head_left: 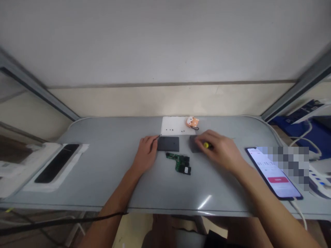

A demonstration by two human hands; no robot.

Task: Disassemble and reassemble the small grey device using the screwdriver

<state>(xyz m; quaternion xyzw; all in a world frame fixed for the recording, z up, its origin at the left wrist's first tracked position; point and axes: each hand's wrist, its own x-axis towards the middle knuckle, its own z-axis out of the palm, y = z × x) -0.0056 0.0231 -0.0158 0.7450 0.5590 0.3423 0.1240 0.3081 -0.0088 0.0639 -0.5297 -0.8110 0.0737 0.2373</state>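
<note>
A dark rectangular cover [169, 144] lies flat on the table, its left edge at the fingertips of my left hand [147, 151]. Those fingers are closed around that edge, and a thin dark tip shows by the index finger. My right hand [219, 148] is closed on a small screwdriver [207, 145] with a yellow end; most of it is hidden by the fingers. Beneath those fingers sits a second dark piece [193, 144], partly covered. In front of the covers lies a green circuit board [181, 163] with black connectors.
Several tiny screws [170, 130] are spread on a white sheet [178, 124], beside an orange-and-white animal-shaped case [192, 122]. At right a lit phone [274, 175] is on a cable near a white power strip [319, 181]. A black slab [57, 163] lies on the left.
</note>
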